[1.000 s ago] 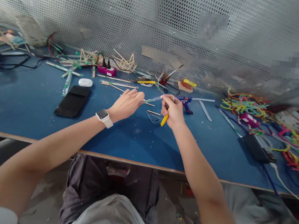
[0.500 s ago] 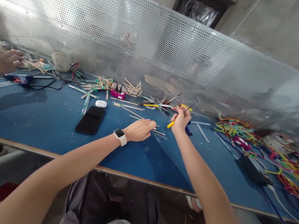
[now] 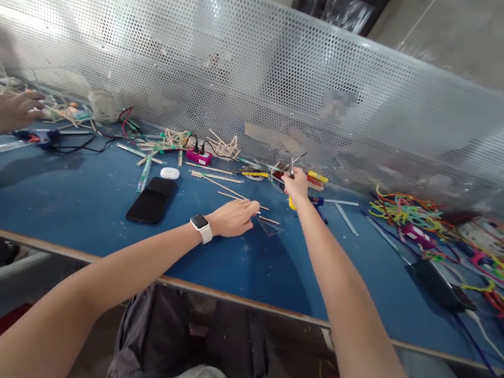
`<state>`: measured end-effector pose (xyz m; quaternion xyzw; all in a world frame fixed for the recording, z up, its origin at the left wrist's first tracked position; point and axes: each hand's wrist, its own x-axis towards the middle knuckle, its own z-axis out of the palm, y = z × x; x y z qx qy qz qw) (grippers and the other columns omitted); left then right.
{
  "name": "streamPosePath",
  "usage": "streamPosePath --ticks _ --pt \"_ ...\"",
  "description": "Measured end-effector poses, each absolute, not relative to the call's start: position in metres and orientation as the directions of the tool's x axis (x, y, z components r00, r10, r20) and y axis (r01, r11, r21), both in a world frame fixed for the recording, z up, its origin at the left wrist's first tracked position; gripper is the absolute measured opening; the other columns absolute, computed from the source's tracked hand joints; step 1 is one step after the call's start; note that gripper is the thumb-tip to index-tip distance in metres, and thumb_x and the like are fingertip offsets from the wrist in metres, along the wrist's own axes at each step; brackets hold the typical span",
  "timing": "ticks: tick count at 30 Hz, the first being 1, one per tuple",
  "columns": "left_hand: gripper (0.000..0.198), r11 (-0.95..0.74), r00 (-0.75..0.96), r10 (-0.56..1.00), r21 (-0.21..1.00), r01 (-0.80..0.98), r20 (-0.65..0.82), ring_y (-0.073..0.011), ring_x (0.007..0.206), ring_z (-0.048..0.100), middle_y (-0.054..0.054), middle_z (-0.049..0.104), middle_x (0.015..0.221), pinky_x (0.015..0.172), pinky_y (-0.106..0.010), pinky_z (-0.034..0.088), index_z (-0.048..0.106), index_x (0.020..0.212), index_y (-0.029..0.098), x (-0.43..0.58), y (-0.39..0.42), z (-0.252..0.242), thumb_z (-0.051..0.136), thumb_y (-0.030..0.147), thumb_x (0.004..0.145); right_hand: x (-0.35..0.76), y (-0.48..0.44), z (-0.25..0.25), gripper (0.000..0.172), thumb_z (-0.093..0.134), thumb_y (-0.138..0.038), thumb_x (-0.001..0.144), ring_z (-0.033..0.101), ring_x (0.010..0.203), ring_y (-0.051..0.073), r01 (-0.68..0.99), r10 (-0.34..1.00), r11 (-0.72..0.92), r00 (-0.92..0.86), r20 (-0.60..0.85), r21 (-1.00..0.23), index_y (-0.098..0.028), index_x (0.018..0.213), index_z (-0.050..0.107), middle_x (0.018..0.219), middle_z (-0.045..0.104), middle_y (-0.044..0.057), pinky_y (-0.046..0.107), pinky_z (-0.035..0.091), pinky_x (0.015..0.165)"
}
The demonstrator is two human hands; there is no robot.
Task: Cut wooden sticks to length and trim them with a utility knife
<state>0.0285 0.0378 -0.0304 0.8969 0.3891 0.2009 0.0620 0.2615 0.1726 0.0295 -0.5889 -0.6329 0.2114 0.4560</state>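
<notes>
A: Blue table point(image 3: 67, 200) first: it is littered on every side of your hands, so any wide sweep could hit something. The black phone point(image 3: 151, 200) lies well left of your left hand point(image 3: 233, 216); a forearm dragged that way could shove it.

B: Your right hand point(image 3: 297, 184) is stretched far forward into the clutter. It is closed round a yellow tool point(image 3: 291, 203) that pokes out below the palm, and its fingertips pinch something thin I cannot make out. Two things in one fist is the risk, I'd say: one may slip, or the tool's end may rake the blue glue gun point(image 3: 318, 202) just right of that hand.

A: Your left hand lies on the table, fingers loosely curled; whether it grips anything I cannot tell. Thin wooden sticks point(image 3: 228, 189) lie at and beyond its fingertips.

B: And a small clear triangular piece point(image 3: 269, 228) sits just right of it. Drawn back carelessly, that hand could scatter the sticks or flick the piece away.
</notes>
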Motion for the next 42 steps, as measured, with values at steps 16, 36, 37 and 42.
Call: streamPosePath --ticks 16,36,37,42 --pt "0.045 -0.427 0.220 0.895 0.604 0.673 0.387 -0.0275 0.127 0.078 -0.013 0.075 0.147 0.110 -0.050 0.071 0.073 0.148 0.018 0.013 0.047 -0.040 0.079 0.048 0.114 0.326 0.101 -0.032 0.041 0.079 -0.048 0.114 0.078 0.127 0.027 0.792 0.821 0.491 -0.281 0.496 -0.363 -0.021 0.145 0.075 0.148 0.077 0.012 0.051 0.070 0.110" --pt "0.047 -0.417 0.197 0.902 0.655 0.630 0.385 -0.0289 0.130 0.077 -0.013 0.074 0.150 0.112 -0.052 0.070 0.072 0.149 0.018 -0.007 0.062 -0.052 0.079 0.049 0.114 0.297 0.090 -0.042 0.045 0.080 -0.048 0.114 0.078 0.129 0.029 0.664 0.751 0.638 -0.427 0.503 -0.389 -0.021 0.149 0.073 0.151 0.075 0.012 0.052 0.070 0.110" --pt "0.047 -0.414 0.194 0.903 0.655 0.633 0.384 -0.0289 0.130 0.077 -0.013 0.074 0.150 0.112 -0.052 0.070 0.072 0.149 0.018 -0.007 0.063 -0.052 0.079 0.049 0.114 0.296 0.090 -0.042 0.045 0.080 -0.048 0.114 0.078 0.129 0.028 0.659 0.749 0.642 -0.431 0.503 -0.392 -0.021 0.149 0.073 0.151 0.075 0.012 0.052 0.070 0.110" --pt "0.047 -0.395 0.172 0.910 0.661 0.638 0.378 -0.0291 0.130 0.077 -0.013 0.074 0.150 0.112 -0.052 0.070 0.072 0.149 0.018 -0.009 0.068 -0.053 0.079 0.049 0.114 0.292 0.086 -0.040 0.043 0.079 -0.048 0.114 0.078 0.129 0.028 0.621 0.738 0.663 -0.448 0.505 -0.417 -0.022 0.148 0.074 0.151 0.075 0.012 0.052 0.070 0.111"
